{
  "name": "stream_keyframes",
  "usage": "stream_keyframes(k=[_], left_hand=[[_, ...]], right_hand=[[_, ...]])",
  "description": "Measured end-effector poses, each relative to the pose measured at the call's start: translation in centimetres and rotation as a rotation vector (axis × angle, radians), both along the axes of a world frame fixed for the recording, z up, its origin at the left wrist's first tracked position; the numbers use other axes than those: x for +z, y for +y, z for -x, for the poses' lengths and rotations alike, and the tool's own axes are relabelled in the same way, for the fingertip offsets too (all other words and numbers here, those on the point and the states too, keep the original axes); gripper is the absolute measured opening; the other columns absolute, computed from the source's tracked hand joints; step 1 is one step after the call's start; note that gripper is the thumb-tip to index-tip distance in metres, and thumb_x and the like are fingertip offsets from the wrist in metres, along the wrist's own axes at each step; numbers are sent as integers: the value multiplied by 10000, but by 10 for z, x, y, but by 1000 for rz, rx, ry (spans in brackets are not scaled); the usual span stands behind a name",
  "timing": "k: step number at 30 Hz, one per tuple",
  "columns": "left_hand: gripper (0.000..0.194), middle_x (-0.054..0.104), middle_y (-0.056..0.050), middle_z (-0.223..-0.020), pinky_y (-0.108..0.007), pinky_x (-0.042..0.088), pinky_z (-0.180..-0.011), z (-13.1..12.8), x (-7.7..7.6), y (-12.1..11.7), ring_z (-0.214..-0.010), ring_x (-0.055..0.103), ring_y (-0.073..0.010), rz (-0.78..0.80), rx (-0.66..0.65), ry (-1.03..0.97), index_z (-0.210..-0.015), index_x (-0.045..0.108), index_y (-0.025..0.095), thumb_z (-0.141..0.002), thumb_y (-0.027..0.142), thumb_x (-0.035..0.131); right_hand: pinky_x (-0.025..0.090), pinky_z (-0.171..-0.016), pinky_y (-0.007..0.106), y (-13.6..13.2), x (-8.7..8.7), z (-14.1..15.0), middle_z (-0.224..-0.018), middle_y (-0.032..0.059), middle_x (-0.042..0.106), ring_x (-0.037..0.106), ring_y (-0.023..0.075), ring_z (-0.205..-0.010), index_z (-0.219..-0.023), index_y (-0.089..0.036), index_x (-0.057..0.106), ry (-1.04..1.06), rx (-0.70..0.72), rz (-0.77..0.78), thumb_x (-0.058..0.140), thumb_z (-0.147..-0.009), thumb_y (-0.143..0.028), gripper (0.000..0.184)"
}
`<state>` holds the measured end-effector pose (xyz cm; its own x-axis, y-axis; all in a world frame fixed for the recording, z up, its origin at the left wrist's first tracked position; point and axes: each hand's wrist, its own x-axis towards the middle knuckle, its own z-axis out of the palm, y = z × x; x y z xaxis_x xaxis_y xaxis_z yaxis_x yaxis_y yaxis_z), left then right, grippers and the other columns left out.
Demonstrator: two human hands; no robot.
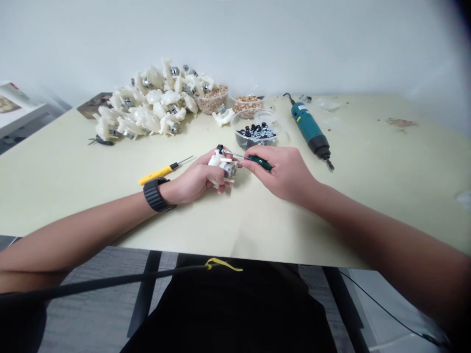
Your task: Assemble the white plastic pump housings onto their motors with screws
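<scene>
My left hand (pixel 198 179) is wrapped round a white plastic housing (pixel 218 161) that has a silver motor (pixel 230 170) set in its side. A small black part (pixel 220 148) sits at the top of the housing. In my right hand (pixel 289 171) is a green-handled screwdriver (pixel 260 162), its shaft pointing left. The tip reaches the housing beside the black part; whether it sits in a screw is too small to tell. A yellow-handled screwdriver (pixel 159 174) lies on the table left of my left hand.
Behind are a heap of white motor housings (pixel 147 105), tubs of small brown pieces (pixel 212 100) (pixel 247 104), and a tub of black and silver parts (pixel 256 135). A teal electric screwdriver (pixel 309 128) lies right, cutters (pixel 100 140) left. A black cable (pixel 110 282) crosses my lap.
</scene>
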<state>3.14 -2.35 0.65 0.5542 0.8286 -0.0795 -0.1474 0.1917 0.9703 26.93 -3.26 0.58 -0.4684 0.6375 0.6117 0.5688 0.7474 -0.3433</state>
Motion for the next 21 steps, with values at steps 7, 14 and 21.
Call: stream_keyframes(k=[7, 14, 21], left_hand=[[476, 726, -35, -974, -368, 574, -695, 2, 2, -1, -808, 754, -236, -10, -9, 54, -1063, 603, 175, -605, 70, 673], [404, 724, -58, -1058, -338, 458, -801, 2, 8, -1, -975, 617, -202, -105, 23, 51, -958, 670, 157, -570, 43, 674], [367, 662, -30, -844, -331, 388, -715, -7, -5, 1, -856, 606, -191, -101, 123, -64, -844, 619, 158, -499, 32, 604]], right_hand=[[437, -726, 303, 2, -1, -6, -1017, 66, 808, 711, 200, -867, -1117, -181, 768, -127, -24, -125, 623, -1103, -327, 206], [301, -602, 314, 2, 4, -5, -842, 45, 739, 617, 160, -713, -1066, -172, 766, -342, -128, -320, 515, -1158, -414, 360], [228, -572, 329, 5, 6, 7, -696, 30, 615, 504, 151, -640, -887, -172, 724, -394, -172, -399, 384, -1181, -374, 492]])
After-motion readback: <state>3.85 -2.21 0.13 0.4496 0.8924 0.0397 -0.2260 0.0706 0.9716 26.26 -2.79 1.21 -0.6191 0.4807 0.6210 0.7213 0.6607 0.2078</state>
